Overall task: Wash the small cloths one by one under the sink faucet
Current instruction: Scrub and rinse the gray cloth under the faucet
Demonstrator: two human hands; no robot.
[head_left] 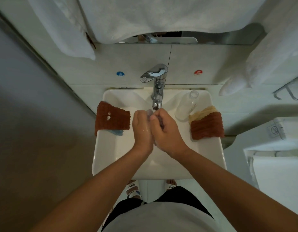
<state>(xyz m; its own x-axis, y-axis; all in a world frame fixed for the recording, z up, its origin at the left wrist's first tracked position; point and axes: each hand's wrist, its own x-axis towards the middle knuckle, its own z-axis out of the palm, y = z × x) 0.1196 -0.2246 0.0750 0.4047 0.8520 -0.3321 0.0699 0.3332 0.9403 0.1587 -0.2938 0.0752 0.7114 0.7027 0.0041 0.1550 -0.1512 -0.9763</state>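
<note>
At frame centre, the left hand (pixel 141 128) and right hand (pixel 166 129) press together, fingers curled around a small purplish cloth (pixel 150 113) just below the faucet (pixel 157 97) spout, over the sink (pixel 104 158) basin. Rust cloths (pixel 112 118) (pixel 207 126) drape both side rims; a clear bottle (pixel 186 104) lies upper right.

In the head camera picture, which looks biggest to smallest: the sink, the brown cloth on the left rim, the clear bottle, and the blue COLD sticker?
1. Sink, by far the largest.
2. Brown cloth on the left rim.
3. Clear bottle, somewhat smaller than the cloth.
4. Blue COLD sticker, smallest.
</note>
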